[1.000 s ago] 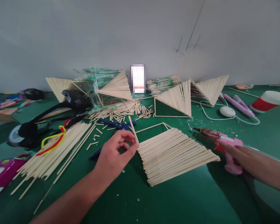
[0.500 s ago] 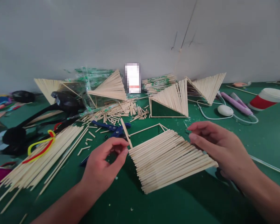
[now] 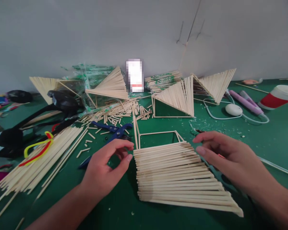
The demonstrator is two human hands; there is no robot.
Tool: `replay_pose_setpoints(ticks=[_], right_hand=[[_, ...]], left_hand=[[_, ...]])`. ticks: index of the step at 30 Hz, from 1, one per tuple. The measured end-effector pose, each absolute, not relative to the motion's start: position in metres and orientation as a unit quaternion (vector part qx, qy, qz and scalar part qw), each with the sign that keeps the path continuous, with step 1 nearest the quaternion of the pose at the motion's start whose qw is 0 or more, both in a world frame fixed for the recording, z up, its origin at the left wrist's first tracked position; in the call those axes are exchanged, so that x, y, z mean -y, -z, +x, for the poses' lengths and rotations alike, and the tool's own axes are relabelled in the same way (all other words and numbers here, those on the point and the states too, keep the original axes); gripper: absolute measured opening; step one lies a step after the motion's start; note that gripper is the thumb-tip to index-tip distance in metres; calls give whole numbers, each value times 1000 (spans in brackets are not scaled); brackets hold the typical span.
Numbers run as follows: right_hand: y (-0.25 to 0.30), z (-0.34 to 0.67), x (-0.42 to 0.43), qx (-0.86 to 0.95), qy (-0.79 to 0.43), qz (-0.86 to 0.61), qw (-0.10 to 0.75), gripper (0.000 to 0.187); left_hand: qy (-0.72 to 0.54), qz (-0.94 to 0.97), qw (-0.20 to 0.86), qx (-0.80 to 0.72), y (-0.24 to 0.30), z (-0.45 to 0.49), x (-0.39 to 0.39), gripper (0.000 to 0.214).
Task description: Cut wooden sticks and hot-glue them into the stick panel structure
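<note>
A panel of wooden sticks (image 3: 170,174), laid side by side in a slight twist, is joined to a thin stick frame (image 3: 158,132) behind it. My left hand (image 3: 108,166) is beside the panel's upper left edge, thumb and index finger apart; whether a fingertip touches the edge, I cannot tell. My right hand (image 3: 228,158) hovers by the panel's right edge, fingers curved and apart. Behind it, a dark tip (image 3: 200,131) and a bit of orange (image 3: 221,156) show, parts of a tool mostly hidden by the hand.
Blue pliers (image 3: 117,130) lie beyond my left hand among cut stick pieces (image 3: 110,115). Long loose sticks (image 3: 45,156) are at left. Similar twisted stick models (image 3: 174,97) stand along the wall. At right are a clear rod (image 3: 278,166), a purple tool (image 3: 246,102) and a cup (image 3: 278,99).
The panel has turned and its right end has come lower and nearer to me. My right hand has dropped slightly, uncovering the dark tip. My left hand has hardly moved.
</note>
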State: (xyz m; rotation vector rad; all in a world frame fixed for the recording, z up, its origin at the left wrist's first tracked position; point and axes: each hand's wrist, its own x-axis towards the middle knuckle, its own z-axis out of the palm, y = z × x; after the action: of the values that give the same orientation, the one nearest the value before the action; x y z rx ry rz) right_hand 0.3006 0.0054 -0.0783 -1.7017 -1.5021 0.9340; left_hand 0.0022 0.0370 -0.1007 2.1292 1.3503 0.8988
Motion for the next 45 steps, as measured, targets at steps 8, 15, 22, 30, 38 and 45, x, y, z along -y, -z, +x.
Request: replay_pose_setpoints(ticks=[8, 15, 22, 30, 38, 45], right_hand=[[91, 304, -18, 467, -497, -629, 373, 34], [96, 306, -20, 464, -531, -619, 344, 37], [95, 300, -21, 449, -566, -602, 340, 40], [92, 298, -21, 462, -564, -594, 340, 36], [92, 297, -22, 474, -550, -592, 351, 37], [90, 295, -20, 493, -523, -602, 349, 36]], left_hand=[[-332, 776, 222, -488, 102, 5, -35, 27], [-337, 759, 236, -505, 100, 6, -36, 23], [-336, 739, 242, -532, 98, 5, -39, 22], [-329, 724, 258, -549, 98, 3, -41, 22], [-317, 719, 263, -559, 97, 5, -41, 22], [-313, 729, 258, -551, 99, 3, -42, 21]])
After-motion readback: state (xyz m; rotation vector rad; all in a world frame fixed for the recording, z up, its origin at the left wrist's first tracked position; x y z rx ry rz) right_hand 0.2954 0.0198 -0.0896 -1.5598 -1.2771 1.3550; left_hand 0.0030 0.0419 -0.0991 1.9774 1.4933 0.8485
